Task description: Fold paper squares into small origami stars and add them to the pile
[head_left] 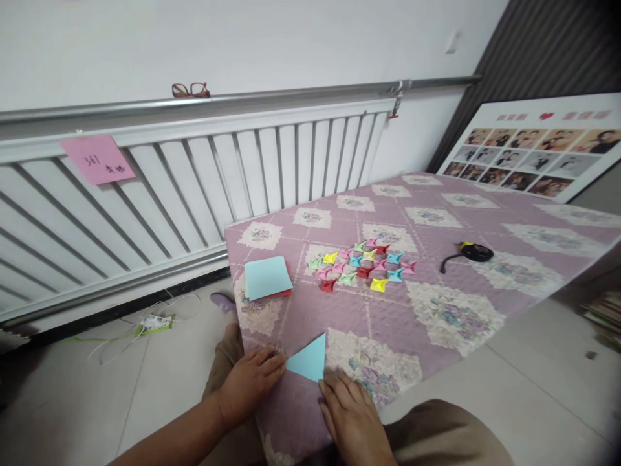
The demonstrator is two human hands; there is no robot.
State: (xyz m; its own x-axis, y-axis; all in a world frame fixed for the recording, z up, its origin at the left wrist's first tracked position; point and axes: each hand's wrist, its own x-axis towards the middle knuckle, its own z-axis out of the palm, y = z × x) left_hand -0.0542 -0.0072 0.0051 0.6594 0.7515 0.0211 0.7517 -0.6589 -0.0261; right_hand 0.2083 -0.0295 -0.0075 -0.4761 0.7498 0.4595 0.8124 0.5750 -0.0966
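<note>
A light-blue sheet of paper folded into a triangle (311, 360) lies on the floral tablecloth (291, 404) near the table's front end. At its left corner rest the fingertips of my left hand (255, 377), which is open and palm down. My right hand (350, 409) is open too, its fingertips touching the lower right corner. Beyond the triangle sits a stack of square paper (268, 277), light blue on top with red showing at the edge. Several small folded paper pieces (363, 272) in pink, yellow, green, blue and red stand grouped in rows farther back.
To the right on the table lies a black and yellow object with a strap (475, 252). A white radiator (204, 188) runs along the far side, with glasses (191, 90) on the pipe above. A photo board (533, 145) leans behind the table. A power strip (155, 323) lies on the floor.
</note>
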